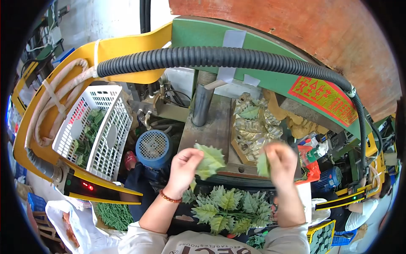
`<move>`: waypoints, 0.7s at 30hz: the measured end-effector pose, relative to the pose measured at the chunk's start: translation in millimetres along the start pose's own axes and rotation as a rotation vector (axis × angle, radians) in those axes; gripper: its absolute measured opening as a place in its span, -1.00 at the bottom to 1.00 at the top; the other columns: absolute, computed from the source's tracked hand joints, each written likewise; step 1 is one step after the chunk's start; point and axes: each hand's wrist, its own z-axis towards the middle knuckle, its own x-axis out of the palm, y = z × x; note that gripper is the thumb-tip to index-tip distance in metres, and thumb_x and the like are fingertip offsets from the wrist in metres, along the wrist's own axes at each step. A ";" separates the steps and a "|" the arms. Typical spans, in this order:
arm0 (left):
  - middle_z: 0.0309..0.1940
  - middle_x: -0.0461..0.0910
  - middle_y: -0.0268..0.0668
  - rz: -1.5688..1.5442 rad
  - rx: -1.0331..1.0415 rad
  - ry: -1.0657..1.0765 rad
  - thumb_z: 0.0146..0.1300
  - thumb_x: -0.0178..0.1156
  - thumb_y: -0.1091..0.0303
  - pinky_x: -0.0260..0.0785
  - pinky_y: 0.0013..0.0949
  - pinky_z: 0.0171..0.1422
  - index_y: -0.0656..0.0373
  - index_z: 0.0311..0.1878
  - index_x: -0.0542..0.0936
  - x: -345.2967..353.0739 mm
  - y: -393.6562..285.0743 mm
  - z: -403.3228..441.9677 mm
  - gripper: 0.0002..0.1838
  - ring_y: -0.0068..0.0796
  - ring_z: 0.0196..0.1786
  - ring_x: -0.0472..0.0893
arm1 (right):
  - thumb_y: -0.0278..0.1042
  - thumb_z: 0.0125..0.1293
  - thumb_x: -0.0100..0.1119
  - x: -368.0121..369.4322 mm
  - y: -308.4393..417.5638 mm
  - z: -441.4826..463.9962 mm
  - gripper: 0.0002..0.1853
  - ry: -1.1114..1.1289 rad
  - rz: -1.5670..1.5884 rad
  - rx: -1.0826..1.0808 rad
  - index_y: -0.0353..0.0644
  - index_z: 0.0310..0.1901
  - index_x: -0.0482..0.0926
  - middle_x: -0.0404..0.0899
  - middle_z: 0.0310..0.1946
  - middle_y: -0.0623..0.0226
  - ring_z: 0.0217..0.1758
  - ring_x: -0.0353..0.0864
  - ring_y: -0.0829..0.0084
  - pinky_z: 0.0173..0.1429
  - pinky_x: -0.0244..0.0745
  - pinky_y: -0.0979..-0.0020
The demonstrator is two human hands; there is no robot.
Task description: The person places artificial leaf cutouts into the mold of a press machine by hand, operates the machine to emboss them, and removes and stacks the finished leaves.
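A pale green artificial leaf with jagged edges [210, 161] is pinched between the thumb and fingers of my left hand [182, 168], in front of the machine's metal plate. My right hand [282, 163], blurred by motion, is closed on a second leaf [263, 165] close to the brass-coloured mould [264, 127]. On the far part of that mould lies another leaf [249, 112]. Below my hands, near my body, spreads a bunch of similar jagged leaves [230, 205].
A white plastic basket [111, 137] with dark green leaves stands at left, beside a blue motor [153, 148]. A black corrugated hose [211, 57] arches across the machine. A red tray [312, 171] holds bottles at right. Green stems [114, 215] lie lower left. Another person [361, 211] is far right.
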 end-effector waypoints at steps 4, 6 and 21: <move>-0.55 0.49 -0.49 -0.146 0.018 -0.130 0.24 0.16 0.53 0.15 -0.63 -0.45 0.24 -0.35 0.60 -6.6 8.3 5.3 -0.94 -0.74 -0.54 0.30 | -0.53 0.15 0.20 -13.2 -46.1 92.2 -0.89 0.398 -0.839 -0.206 -0.21 -0.26 0.63 0.58 -0.28 0.38 -0.24 0.53 0.34 -0.08 0.42 0.37; -0.56 0.49 -0.49 -0.003 0.000 -0.014 0.22 0.18 0.54 0.14 -0.62 -0.46 0.24 -0.39 0.58 -5.5 0.4 -1.1 -0.93 -0.73 -0.55 0.29 | -0.49 0.15 0.20 -15.0 -73.7 111.9 -0.86 0.520 -0.970 -0.292 -0.17 -0.24 0.64 0.57 -0.25 0.40 -0.23 0.52 0.31 -0.05 0.40 0.33; -0.60 0.46 -0.43 0.549 0.278 0.241 0.13 0.27 0.49 0.12 -0.53 -0.51 0.22 -0.44 0.56 -4.9 -21.8 6.9 -0.92 -0.60 -0.60 0.29 | -0.28 0.08 0.28 -26.8 -69.5 88.0 -0.73 0.541 -1.419 -0.337 -0.04 -0.14 0.62 0.55 -0.25 0.40 -0.07 0.49 0.27 0.10 0.34 0.26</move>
